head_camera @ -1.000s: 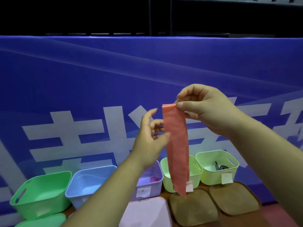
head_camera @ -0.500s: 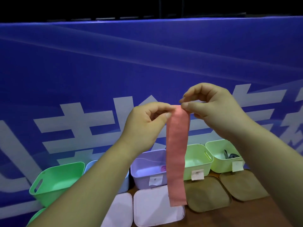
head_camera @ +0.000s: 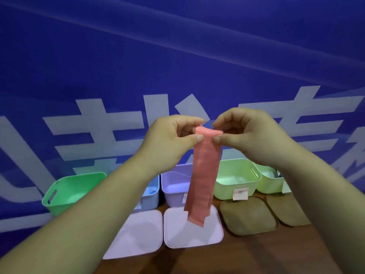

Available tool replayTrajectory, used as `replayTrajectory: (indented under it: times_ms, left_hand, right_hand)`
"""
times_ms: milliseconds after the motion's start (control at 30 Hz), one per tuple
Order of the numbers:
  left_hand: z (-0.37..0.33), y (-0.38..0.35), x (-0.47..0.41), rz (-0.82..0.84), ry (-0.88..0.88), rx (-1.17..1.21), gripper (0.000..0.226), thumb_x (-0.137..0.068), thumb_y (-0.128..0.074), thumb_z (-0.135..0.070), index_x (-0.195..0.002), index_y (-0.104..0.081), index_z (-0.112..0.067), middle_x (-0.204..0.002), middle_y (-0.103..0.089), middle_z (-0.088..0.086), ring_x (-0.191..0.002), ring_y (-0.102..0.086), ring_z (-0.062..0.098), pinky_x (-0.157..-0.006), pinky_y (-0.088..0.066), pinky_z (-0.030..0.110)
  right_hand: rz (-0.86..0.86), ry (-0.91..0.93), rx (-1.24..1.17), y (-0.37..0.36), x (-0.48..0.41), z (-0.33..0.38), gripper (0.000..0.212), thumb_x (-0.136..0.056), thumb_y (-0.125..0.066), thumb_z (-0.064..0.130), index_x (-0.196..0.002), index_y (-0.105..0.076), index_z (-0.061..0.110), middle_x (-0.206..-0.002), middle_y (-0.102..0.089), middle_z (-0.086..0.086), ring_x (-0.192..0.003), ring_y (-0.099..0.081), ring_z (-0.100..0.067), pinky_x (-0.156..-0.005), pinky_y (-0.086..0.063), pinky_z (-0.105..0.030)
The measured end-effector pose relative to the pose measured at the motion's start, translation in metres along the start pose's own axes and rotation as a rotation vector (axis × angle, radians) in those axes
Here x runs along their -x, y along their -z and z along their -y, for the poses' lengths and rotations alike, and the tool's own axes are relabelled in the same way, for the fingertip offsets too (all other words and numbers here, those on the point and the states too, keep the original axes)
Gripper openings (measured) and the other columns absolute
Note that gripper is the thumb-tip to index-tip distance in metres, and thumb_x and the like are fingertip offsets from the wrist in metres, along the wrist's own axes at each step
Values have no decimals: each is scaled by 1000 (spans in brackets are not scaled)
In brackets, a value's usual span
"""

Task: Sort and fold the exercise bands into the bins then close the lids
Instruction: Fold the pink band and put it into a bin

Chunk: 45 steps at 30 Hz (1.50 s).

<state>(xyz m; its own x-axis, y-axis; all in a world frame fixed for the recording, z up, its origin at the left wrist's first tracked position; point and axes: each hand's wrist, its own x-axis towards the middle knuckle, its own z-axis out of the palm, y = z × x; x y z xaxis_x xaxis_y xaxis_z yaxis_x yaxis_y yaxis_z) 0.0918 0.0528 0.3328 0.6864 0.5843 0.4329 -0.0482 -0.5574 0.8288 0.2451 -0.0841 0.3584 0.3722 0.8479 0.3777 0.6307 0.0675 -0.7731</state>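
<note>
Pink band pinched at top by both hands, hiding lilac bin label

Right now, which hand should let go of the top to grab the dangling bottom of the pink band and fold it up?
Probably the left hand. Both hands pinch the pink band at its top, but its loose lower end slants toward the left side, nearer that hand, so the right hand can hold on.
</note>
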Motion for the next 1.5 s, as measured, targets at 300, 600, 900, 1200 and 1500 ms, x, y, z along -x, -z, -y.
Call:
replayTrajectory:
  times_ms: [300, 600, 900, 1200, 1500]
  left_hand:
    - [38, -3, 28, 43, 68, -163, 15, -86, -76, -18, -91, -75, -32, -86, -73, -8, -81, -69, 12, -76, -57, 32]
    - [50, -13, 52, 66, 102, -40, 19, -92, -66, -16, -102, -57, -29, -79, -69, 2, -85, -65, 34, -86, -54, 50]
    - [49, -26, 67, 59, 105, 22, 13, -95, -64, -15, -97, -60, -27, -78, -68, 3, -71, -62, 17, -74, -52, 29]
    - [41, -25, 68, 65, 165, 73, 30, -84, -78, -7, -99, -65, -30, -83, -75, -5, -85, -72, 23, -85, -61, 40]
    - [37, -30, 61, 39, 163, 97, 26, -87, -72, -3, -91, -68, -28, -89, -76, 4, -85, -73, 16, -83, -60, 30]
  right_hand:
    - [92, -165, -91, -34, 13, -32, 16, -81, -79, 16, -93, -71, 22, -82, -74, -1, -79, -71, -13, -82, -57, -34]
    - [100, -241, -168, -51, 29, -45, 15, -86, -72, 19, -100, -69, 22, -78, -64, -6, -79, -62, -22, -90, -54, -52]
    - [21, -281, -236, -59, 39, -51, 11, -85, -72, 17, -95, -69, 19, -71, -61, -10, -68, -55, -24, -83, -53, -58]
    - [20, -255, -210, -55, 44, -50, 4, -92, -65, 19, -92, -68, 16, -63, -58, -5, -64, -53, -19, -73, -52, -45]
    - [64, -227, -144, -45, 47, -46, 10, -94, -61, 27, -90, -69, 22, -82, -70, -9, -70, -63, -17, -83, -55, -53]
